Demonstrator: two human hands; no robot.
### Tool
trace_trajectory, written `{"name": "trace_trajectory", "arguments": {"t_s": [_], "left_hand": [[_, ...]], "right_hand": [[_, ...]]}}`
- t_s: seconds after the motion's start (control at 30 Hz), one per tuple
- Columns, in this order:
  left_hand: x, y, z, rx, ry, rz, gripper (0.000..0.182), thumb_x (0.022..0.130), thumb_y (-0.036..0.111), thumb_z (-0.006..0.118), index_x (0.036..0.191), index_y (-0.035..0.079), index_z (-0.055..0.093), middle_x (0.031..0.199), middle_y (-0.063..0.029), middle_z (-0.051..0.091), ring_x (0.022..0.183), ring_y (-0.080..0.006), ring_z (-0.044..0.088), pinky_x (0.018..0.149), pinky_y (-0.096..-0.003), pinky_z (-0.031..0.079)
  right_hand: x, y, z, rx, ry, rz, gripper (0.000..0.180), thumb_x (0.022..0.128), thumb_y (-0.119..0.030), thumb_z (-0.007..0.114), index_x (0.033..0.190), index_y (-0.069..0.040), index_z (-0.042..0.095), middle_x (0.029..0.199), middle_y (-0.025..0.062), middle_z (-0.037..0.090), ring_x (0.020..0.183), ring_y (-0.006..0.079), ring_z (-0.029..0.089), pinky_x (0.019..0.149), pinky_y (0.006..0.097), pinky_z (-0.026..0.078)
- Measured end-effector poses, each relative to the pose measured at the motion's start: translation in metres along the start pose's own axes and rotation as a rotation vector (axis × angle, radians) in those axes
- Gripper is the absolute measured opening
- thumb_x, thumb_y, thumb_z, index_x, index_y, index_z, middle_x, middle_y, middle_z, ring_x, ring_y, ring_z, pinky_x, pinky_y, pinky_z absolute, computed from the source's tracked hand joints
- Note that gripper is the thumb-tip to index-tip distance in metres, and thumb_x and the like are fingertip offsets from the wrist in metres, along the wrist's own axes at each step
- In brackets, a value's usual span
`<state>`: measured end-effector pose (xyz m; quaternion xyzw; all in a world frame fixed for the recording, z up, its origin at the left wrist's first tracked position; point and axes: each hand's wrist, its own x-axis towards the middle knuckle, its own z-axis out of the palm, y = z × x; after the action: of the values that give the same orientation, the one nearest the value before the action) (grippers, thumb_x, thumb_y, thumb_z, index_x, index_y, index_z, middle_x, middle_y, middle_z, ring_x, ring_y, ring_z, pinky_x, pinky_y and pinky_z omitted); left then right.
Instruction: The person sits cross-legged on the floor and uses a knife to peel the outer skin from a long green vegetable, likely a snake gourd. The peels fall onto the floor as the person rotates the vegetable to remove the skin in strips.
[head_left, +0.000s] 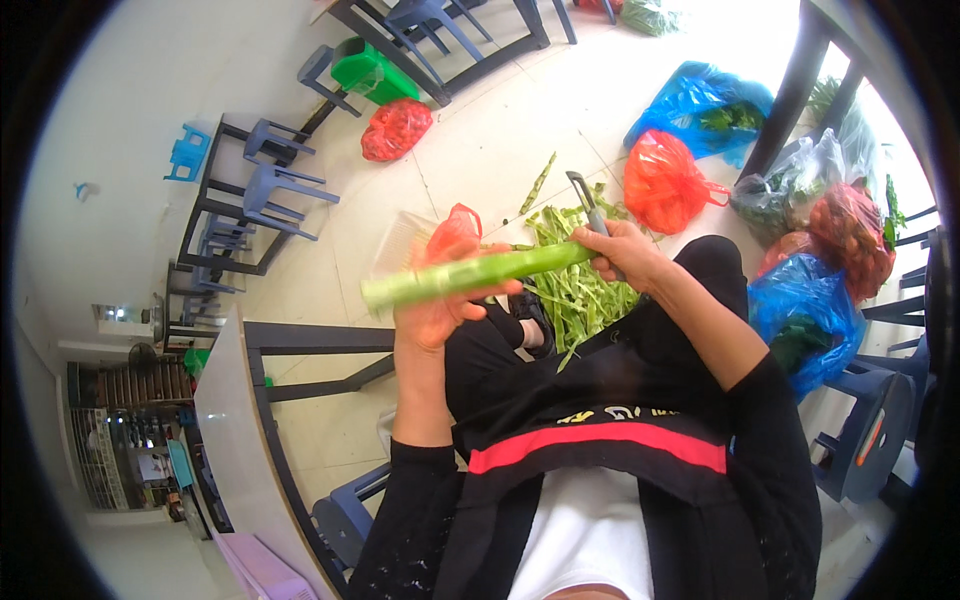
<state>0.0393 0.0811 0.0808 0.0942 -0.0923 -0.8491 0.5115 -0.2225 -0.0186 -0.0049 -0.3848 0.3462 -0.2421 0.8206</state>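
Note:
A pale green peeled stem (480, 276), likely celtuce, lies across my left hand (442, 300), whose fingers are spread behind it; the hand and the stem's thick end are blurred. My right hand (622, 253) grips the stem's narrower end together with a grey-handled vegetable peeler (587, 199), its blade pointing away from me. Below, on the tiled floor between my feet, is a heap of green peelings (581, 292). One longer strip (538, 184) lies apart, beyond the heap. Behind my left hand are a whitish plastic basket (397, 244) and a small red plastic bag (456, 229).
Red (667, 184) and blue (694, 101) plastic bags stand ahead to the right, with more vegetable bags (806, 322) beside my right knee. A table (240, 420) is at my left. Farther off are a red bag (397, 129), a green bin (373, 71) and several stools (281, 191).

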Motion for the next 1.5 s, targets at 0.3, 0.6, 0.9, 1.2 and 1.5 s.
{"name": "trace_trajectory", "arguments": {"t_s": [0.3,0.6,0.9,1.2,1.5], "left_hand": [[0.034,-0.025,-0.054,0.859,0.390,0.814,0.055,0.095,0.045,0.051,0.130,0.002,0.043,0.102,-0.0125,0.063,0.091,-0.0202,0.059,0.081,-0.0369,0.051],[0.029,0.001,-0.065,0.457,0.432,0.755,0.045,0.099,0.048,0.041,0.108,0.007,0.055,0.086,-0.0041,0.055,0.071,-0.0162,0.052,0.060,-0.0295,0.045],[0.036,-0.047,-0.056,0.284,0.397,0.250,0.033,0.101,0.033,0.040,0.104,0.002,0.052,0.085,-0.0095,0.055,0.064,-0.0170,0.051,0.053,-0.0288,0.045],[0.016,-0.066,-0.052,0.325,0.339,0.083,0.033,0.103,0.034,0.036,0.103,0.004,0.050,0.082,-0.0075,0.048,0.064,-0.0145,0.045,0.052,-0.0266,0.040],[0.025,-0.062,-0.062,0.410,0.422,0.108,0.036,0.103,0.036,0.033,0.104,0.004,0.050,0.081,-0.0079,0.048,0.063,-0.0145,0.043,0.051,-0.0251,0.039]], "right_hand": [[-0.029,0.033,0.038,0.089,0.131,-0.011,0.024,0.091,-0.027,0.065,0.096,-0.007,0.053,0.069,0.0001,0.050,0.043,0.0081,0.050,0.035,0.0219,0.033],[-0.026,0.016,0.014,-1.076,0.408,-0.328,0.032,0.083,-0.030,0.070,0.088,0.000,0.060,0.076,0.0155,0.060,0.070,0.0379,0.059,0.066,0.0431,0.048],[-0.043,0.033,0.050,-1.309,-0.076,-0.905,0.016,0.092,-0.020,0.053,0.099,-0.006,0.051,0.082,0.0127,0.054,0.067,0.0312,0.060,0.055,0.0418,0.050],[0.057,-0.022,-0.011,-1.421,0.416,-0.596,0.023,0.095,-0.020,0.046,0.092,0.000,0.054,0.084,0.0221,0.062,0.078,0.0399,0.063,0.068,0.0498,0.049],[-0.028,0.000,0.056,-1.431,-0.087,-0.766,0.019,0.091,-0.020,0.051,0.100,-0.004,0.050,0.081,0.0156,0.060,0.062,0.0332,0.062,0.053,0.0457,0.050]]}}
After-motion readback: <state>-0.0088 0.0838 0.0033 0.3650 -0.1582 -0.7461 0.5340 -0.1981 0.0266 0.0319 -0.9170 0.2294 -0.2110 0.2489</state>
